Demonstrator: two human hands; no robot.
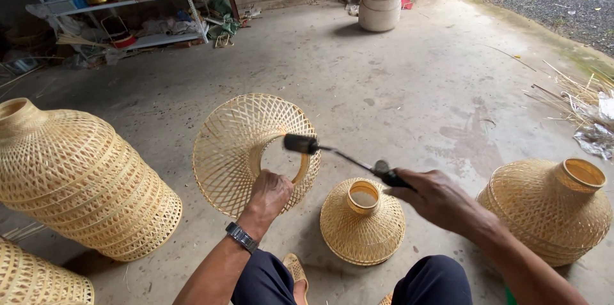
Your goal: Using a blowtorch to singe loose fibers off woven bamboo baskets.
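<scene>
My left hand [268, 195] grips the lower rim of a woven bamboo lampshade [236, 145], holding it on edge with its round opening facing me. My right hand [438, 199] holds a gas torch [345, 156] by its handle; the black nozzle points left, right at the shade's inner ring. A watch sits on my left wrist. Between my knees on the concrete floor [396, 87] stands a smaller dome-shaped woven shade [362, 222], its neck ring up.
A tall stack of woven shades [77, 177] lies at left, another woven piece [38, 276] at bottom left, and a round shade [550, 206] at right. A pale bucket [380, 3] and cluttered metal shelves [128, 4] stand at the back. Bamboo strips [579, 97] lie at right.
</scene>
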